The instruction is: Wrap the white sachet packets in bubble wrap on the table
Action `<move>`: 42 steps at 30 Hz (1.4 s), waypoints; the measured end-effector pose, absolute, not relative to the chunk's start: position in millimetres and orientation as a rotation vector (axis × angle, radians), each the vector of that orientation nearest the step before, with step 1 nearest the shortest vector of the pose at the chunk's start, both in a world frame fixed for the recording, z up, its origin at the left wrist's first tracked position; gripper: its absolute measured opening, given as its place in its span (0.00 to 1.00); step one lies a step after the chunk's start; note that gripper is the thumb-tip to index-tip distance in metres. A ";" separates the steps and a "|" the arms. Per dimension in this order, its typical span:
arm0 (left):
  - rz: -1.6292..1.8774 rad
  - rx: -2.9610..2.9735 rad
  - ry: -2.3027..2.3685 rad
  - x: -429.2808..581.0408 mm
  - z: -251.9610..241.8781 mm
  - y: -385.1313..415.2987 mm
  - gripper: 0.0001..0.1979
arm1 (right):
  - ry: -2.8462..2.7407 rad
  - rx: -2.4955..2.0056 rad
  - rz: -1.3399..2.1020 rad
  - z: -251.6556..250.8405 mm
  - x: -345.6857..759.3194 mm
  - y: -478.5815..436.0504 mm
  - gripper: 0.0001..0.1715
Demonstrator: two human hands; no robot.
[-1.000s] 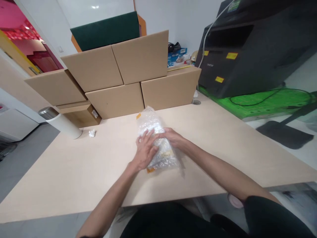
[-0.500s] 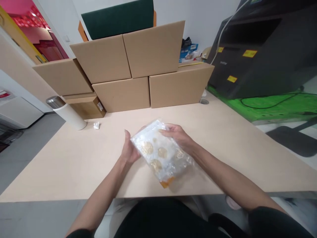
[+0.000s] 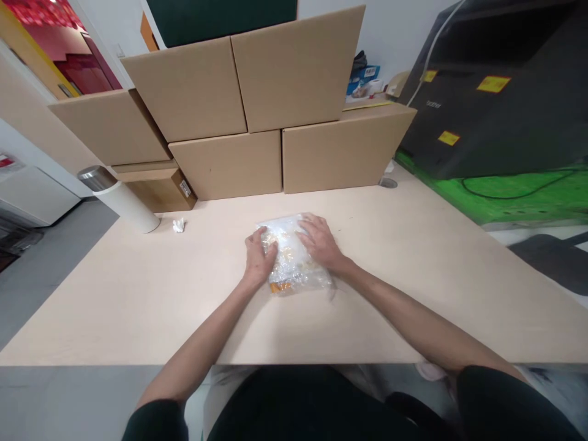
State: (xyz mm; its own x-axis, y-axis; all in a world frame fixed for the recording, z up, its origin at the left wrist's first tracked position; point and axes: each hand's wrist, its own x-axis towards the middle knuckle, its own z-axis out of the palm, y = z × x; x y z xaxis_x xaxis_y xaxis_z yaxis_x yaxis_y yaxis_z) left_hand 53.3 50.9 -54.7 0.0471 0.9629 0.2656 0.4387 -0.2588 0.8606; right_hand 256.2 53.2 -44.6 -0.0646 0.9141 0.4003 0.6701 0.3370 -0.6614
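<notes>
A clear plastic packet [image 3: 289, 252] lies on the table. Its contents look white with gold patches, and an orange strip shows at the near left corner. My left hand [image 3: 260, 257] grips the packet's left edge, its thumb on the top face and its fingers curled along the side. Spread over the upper right part are the fingers of my right hand [image 3: 320, 243], resting flat on the plastic. Glare on the plastic blurs any print, and the packet's underside is hidden.
Several cardboard boxes [image 3: 225, 168] stand along the table's back edge. On the left are a white bottle with a metal cap [image 3: 128, 205] and a crumpled white tissue [image 3: 179, 225]. A large dark machine [image 3: 487, 116] sits on a green surface [image 3: 509, 202] at the right.
The packet has gone from tilted in both hands above the table to lying on it, turned straighter. My right hand has changed from pinching its edge to lying spread on top.
</notes>
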 end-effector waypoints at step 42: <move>0.016 2.548 1.162 4.2 -25.6 69.1 0.65 | -2.796 -1.427 0.574 -8.6 303.2 55.7 0.71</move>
